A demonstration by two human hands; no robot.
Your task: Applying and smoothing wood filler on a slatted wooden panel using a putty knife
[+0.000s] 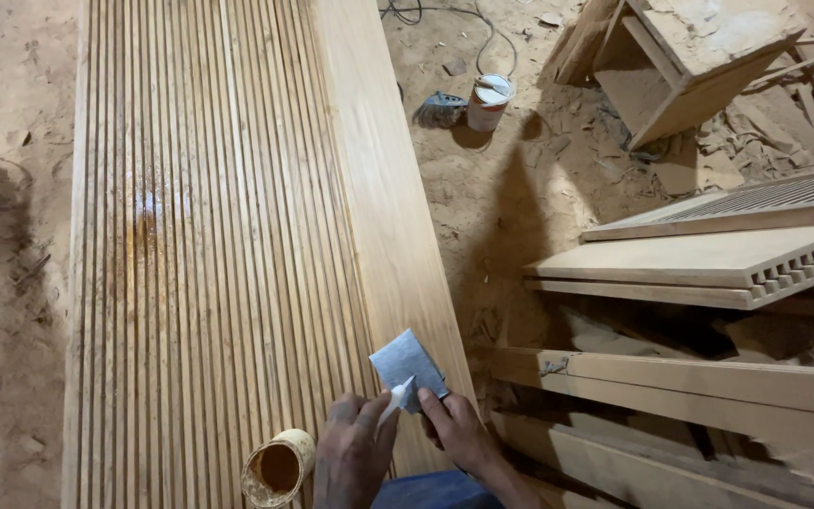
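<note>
At bottom edge, grey sandpaper (pixel 405 363) pinched by right hand (pixel 462 434) and left hand (pixel 350 451); fluted panel (pixel 209 236) directly ahead, grooves running away; glue tin (pixel 277 467) beside left.

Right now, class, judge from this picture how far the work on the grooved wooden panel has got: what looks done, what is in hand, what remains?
Done: one wet, amber patch glistens on the grooved panel. In hand: the left hand and right hand together hold a folded grey sheet over the panel's near end, beside an open tin. Left: most grooves and the plain board look dry and pale.
</note>
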